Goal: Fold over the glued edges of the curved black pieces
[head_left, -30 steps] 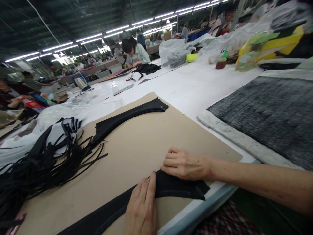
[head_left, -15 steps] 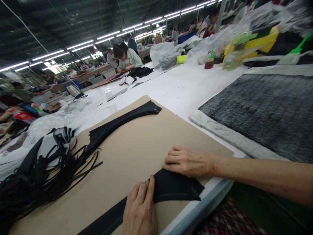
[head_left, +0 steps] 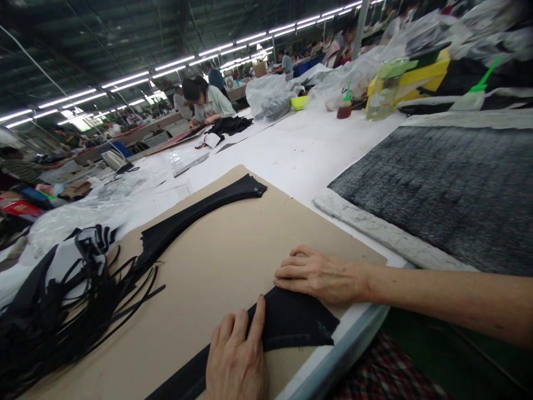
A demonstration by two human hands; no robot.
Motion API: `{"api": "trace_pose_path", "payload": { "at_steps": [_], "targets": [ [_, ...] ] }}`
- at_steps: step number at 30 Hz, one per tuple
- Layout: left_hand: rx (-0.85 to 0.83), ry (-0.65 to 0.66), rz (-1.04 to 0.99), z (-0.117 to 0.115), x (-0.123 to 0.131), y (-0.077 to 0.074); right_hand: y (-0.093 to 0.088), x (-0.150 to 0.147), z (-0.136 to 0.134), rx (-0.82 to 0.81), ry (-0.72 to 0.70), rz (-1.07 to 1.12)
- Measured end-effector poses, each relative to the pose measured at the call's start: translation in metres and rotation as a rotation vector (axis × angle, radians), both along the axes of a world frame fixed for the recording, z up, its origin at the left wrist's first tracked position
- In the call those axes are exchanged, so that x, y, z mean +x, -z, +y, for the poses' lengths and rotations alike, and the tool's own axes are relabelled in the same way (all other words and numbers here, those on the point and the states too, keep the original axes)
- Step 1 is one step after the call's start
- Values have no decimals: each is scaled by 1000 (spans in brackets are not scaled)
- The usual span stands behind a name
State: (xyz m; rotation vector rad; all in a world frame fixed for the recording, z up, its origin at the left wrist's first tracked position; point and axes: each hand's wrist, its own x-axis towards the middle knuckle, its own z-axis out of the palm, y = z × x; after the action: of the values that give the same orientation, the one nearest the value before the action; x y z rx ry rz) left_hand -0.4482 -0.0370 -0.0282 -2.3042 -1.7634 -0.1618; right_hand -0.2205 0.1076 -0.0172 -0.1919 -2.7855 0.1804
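Observation:
A black curved panel (head_left: 297,319), leather-like with a flared end, lies on a tan board (head_left: 233,244) at the table's front edge. My left hand (head_left: 237,355) rests over its narrower part, fingers stretched forward and the index finger apart from the others. At the upper edge of the flared end, my right hand (head_left: 316,275) has its fingers curled together on the panel; its thumb is hidden. Farther back on the board lies a stack of similar black panels (head_left: 200,211), untouched by either hand.
Black strips and scraps (head_left: 70,294) heap at the left. A dark textured pad (head_left: 441,189) with a pale border lies right. Behind stand a small red bottle (head_left: 344,110), a clear jar (head_left: 385,91), a yellow bin (head_left: 433,75) and plastic bags (head_left: 268,97). A co-worker (head_left: 208,100) bends over another table area.
The view has shifted slightly, moving the scene left. My left index finger has straightened and parted from the other fingers. My right hand stays at the panel's upper edge.

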Motion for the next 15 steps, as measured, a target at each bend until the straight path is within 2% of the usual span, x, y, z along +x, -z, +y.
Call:
{"api": "trace_pose_path", "payload": {
  "at_steps": [7,15],
  "targets": [
    [17,19,107,5,5,-7,4,14,2,-120,51,-50],
    [33,25,113,4,7,-4,2,28,0,-66,141,-54]
  ]
}}
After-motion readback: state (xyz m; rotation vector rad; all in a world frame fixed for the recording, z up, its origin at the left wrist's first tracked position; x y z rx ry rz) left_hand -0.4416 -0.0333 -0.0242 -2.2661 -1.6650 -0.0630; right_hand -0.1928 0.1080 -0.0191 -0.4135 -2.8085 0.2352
